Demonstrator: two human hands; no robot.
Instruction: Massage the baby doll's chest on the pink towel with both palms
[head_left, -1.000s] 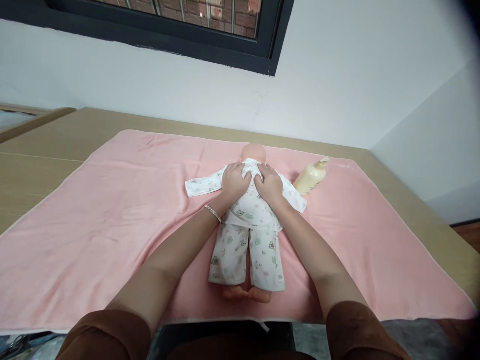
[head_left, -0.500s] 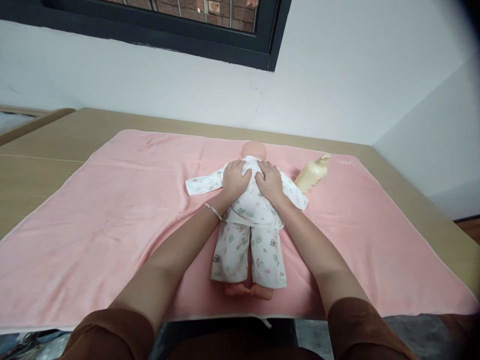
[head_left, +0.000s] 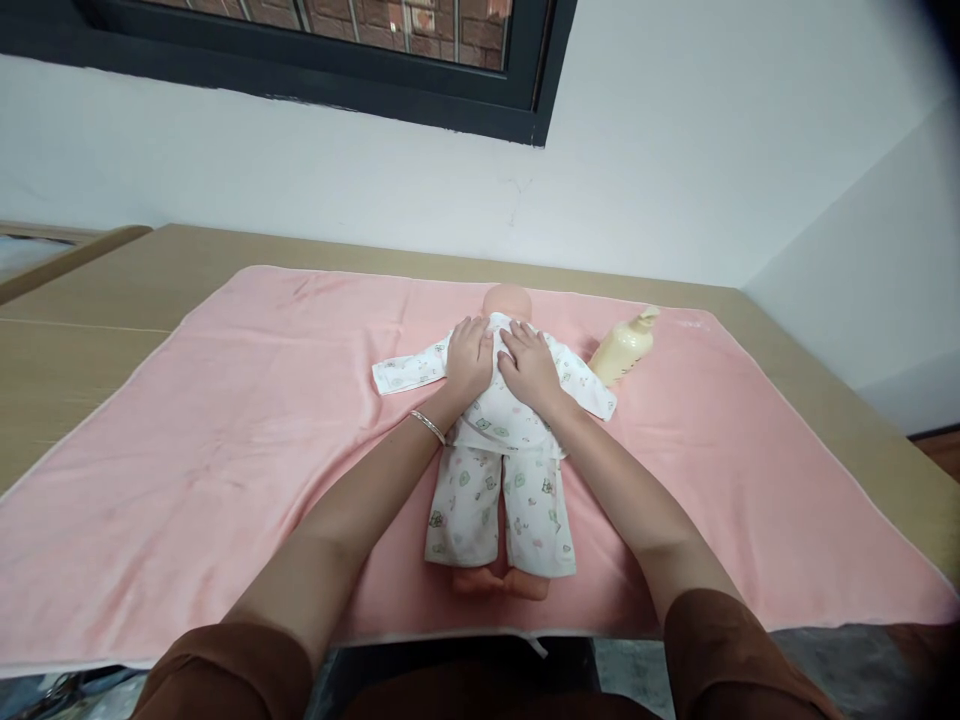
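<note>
A baby doll (head_left: 507, 299) in white printed pyjamas lies face down, its head toward the wall and its feet toward me. My left hand (head_left: 470, 358) rests on the left side of its upper back, fingers stretched out over the pyjama top (head_left: 499, 415). On the right side of the upper back lies my right hand (head_left: 530, 366), also flat with fingers extended. Neither hand grasps anything. The pyjama trousers (head_left: 465, 505) cover the legs, and the bare feet (head_left: 525, 584) stick out below.
A pink blanket (head_left: 225, 470) is spread under the doll on a wooden table (head_left: 315, 250). A cream pump bottle (head_left: 624, 348) lies tilted beside the doll's right-hand sleeve. Behind stand a white wall (head_left: 375, 190) and a dark-framed window (head_left: 517, 95).
My hands have shifted slightly on the doll's upper back. The right fingers and thumb have moved a little left, and the left thumb now lies closer to its fingers.
</note>
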